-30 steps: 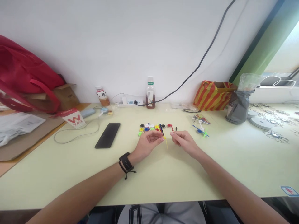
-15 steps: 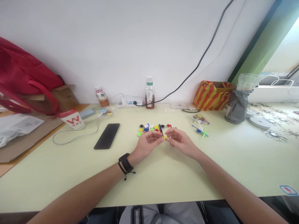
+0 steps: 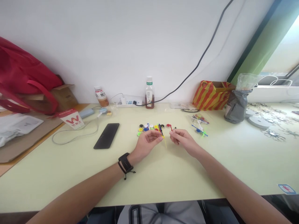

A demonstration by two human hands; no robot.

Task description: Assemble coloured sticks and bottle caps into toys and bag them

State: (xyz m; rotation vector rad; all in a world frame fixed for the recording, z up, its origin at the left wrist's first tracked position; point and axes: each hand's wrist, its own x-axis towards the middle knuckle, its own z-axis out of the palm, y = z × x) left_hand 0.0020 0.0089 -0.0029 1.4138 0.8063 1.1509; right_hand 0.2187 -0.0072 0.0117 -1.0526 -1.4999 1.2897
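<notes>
My left hand, with a black watch on its wrist, pinches a small plastic toy part between thumb and fingers. The part has a dark stick and a yellow end, and a thin yellow strip hangs below it. My right hand is apart from it on the right, thumb and index pressed together. Whatever is between those fingertips, if anything, is too small to make out. Just beyond the right fingertips lies a red piece with a stem. Several small coloured wheels lie behind my left hand, partly hidden by it.
A black phone lies at left. More plastic parts and a bagged set lie at right. Along the wall stand a drink bottle, a power strip, a striped bag and a grey bag.
My right hand has let go of the yellow end and moved a little to the right. A yellow strip now shows below the part in my left hand, which stays in place.
</notes>
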